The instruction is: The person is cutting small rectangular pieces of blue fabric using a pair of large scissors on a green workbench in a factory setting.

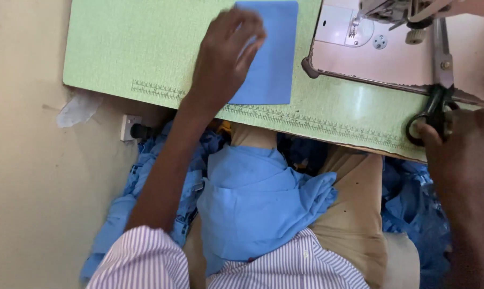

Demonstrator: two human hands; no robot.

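Note:
My left hand (223, 56) rests flat on a small blue fabric piece (271, 59) lying on the green sewing table (135, 48), fingers spread over its left edge. My right hand (461, 155) is at the table's front right edge, fingers on the black handles of a pair of scissors (440, 80) whose blades point away across the cream sewing machine bed (381, 59). A bundle of blue fabric (258, 203) lies in my lap over tan trousers.
The sewing machine's needle area (397, 13) is at the top right. A printed ruler (306, 120) runs along the table's front edge. More blue cloth (413, 214) is heaped on the floor on both sides. A wall socket (130, 127) sits at the left.

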